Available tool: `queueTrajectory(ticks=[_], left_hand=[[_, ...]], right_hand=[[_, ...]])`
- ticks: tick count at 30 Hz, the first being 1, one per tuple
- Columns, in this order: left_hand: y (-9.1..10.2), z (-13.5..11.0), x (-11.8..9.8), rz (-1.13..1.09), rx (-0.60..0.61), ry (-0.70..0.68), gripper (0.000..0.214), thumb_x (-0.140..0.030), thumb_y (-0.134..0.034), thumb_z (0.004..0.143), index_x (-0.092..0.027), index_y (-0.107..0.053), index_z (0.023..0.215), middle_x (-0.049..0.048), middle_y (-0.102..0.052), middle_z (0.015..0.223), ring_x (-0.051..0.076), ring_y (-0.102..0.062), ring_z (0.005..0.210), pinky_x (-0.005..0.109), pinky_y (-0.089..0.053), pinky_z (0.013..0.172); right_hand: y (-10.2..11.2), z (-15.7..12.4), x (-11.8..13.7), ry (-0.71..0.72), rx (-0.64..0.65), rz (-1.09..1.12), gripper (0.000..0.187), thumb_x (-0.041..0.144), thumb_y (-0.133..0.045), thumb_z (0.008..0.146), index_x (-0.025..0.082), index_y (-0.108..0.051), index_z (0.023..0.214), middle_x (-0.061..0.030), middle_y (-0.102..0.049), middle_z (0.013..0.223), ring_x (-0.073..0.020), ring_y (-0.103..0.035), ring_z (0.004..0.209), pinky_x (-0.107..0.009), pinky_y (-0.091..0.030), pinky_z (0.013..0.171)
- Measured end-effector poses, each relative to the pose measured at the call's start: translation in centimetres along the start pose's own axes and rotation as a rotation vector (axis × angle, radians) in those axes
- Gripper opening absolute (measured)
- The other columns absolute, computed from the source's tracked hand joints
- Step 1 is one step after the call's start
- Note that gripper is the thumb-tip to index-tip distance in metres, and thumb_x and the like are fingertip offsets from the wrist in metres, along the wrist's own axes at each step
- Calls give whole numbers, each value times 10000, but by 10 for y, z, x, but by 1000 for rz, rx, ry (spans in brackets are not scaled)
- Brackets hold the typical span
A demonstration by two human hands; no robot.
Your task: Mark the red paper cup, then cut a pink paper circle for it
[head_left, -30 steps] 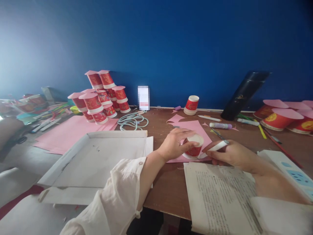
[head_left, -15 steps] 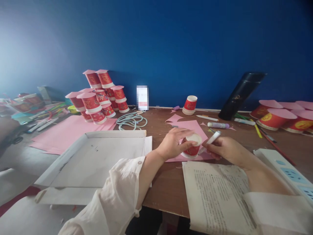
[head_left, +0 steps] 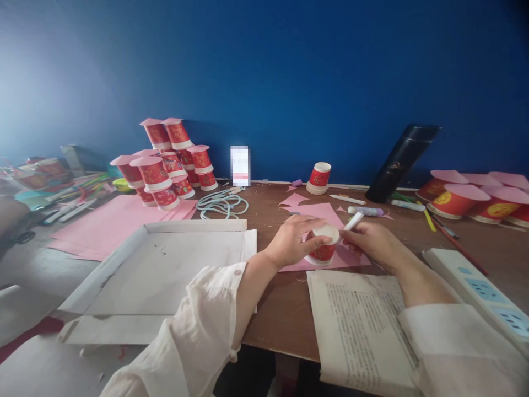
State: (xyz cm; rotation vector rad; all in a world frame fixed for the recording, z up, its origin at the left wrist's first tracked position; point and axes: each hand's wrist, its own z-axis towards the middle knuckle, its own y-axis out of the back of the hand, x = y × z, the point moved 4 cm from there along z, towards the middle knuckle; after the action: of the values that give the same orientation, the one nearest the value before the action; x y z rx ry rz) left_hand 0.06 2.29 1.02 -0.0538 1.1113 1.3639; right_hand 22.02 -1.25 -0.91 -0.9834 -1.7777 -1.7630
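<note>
An upside-down red paper cup (head_left: 321, 253) stands on a pink paper sheet (head_left: 326, 212), its wide rim down. My left hand (head_left: 295, 240) is closed around its upper part, thumb across the near side and fingers over the far side. In my right hand (head_left: 372, 242) I grip a white marker (head_left: 353, 221), slanted beside the cup's right side. The marker's tip is hidden behind the cup and fingers. Pink paper scraps (head_left: 294, 199) lie behind the sheet.
Stacked red cups with pink tops (head_left: 151, 173) stand at left, more cups (head_left: 463, 199) at right. A black flask (head_left: 400, 162) leans on the wall. A white box lid (head_left: 165, 270), a printed booklet (head_left: 359, 325), a power strip (head_left: 479, 289) and a coiled cable (head_left: 223, 204) lie around.
My right hand and the marker have moved slightly left and further round behind the cup. The left hand keeps its hold on the cup, which has barely shifted.
</note>
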Motion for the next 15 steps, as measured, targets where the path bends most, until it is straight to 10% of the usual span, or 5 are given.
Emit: queueTrajectory(ticks=[15], left_hand=[[0,1,-2,22,13,-37,421,-507,-616,911,-291,-694,1265,77,-708,1272,257,-616,1200,454,-470,1048]], right_hand=[[-15,29,36,-19,31,46,310,486,-700,747,177,-702,757,-66,-709,680,-213,-666,638,-303,-497,582]])
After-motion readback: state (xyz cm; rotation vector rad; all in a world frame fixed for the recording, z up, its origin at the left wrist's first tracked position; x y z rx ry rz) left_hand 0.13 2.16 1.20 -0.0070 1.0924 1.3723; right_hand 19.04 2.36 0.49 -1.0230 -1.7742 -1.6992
